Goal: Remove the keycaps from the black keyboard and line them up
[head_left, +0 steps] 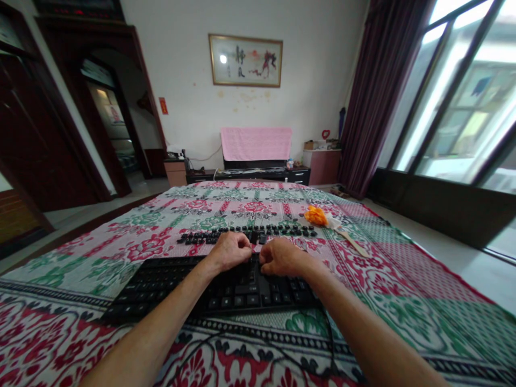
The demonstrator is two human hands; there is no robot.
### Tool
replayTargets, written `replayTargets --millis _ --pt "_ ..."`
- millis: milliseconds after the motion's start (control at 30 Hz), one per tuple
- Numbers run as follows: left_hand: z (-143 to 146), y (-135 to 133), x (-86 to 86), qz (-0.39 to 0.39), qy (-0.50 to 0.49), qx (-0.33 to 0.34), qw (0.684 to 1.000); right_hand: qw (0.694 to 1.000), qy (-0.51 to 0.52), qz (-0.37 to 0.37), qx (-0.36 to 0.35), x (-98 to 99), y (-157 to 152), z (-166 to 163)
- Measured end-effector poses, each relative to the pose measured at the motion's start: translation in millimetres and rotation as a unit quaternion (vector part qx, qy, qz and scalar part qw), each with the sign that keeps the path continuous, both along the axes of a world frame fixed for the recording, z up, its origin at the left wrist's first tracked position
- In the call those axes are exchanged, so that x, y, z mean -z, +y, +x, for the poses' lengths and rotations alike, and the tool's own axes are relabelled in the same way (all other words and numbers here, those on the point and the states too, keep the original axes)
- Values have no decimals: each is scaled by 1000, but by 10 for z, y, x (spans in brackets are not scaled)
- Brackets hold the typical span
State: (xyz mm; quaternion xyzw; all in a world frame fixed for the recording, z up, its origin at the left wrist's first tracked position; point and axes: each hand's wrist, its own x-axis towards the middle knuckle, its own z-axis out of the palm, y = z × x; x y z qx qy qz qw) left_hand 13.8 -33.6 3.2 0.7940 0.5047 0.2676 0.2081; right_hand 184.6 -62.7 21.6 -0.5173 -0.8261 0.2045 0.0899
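A black keyboard lies on the patterned cloth in front of me, tilted slightly in my view. Over its far edge, right of the middle, my left hand is closed, fingers curled toward the thumb. My right hand is bent close beside it, thumb and fingers drawn together above the keys. Whatever sits between the fingers of either hand is too small or hidden to make out. Just beyond the keyboard, loose black keycaps stand in rows, partly covered by my hands. The keyboard's cable runs down from its right side.
A floral cloth in red, green and white covers the surface. Right of the keycaps lie a crumpled orange cloth and a brush with a pale wooden handle. Farther back stands a low black cabinet with a pink towel above it.
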Motion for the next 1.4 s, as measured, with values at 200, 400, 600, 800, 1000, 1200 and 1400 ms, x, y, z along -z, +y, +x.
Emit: replayTargets --millis 200,400,600,800,1000,1200,1400 --pt "22 -13 -7 16 -11 4 1000 986 102 53 121 18 153 166" --pt "29 -13 -12 16 -10 10 1000 960 101 123 229 217 393 510" --pt "41 -29 -25 14 -9 -5 1000 972 66 100 202 290 559 384" --pt "19 -16 -32 0 0 -1 1000 978 -33 77 189 274 670 265" --pt "24 -20 -37 8 -3 4 1000 977 -74 62 191 270 701 255" --pt "37 -16 -23 7 -9 0 1000 977 -54 74 194 266 766 204" --pt "32 -11 -18 2 -7 0 1000 975 -70 84 192 292 788 195"
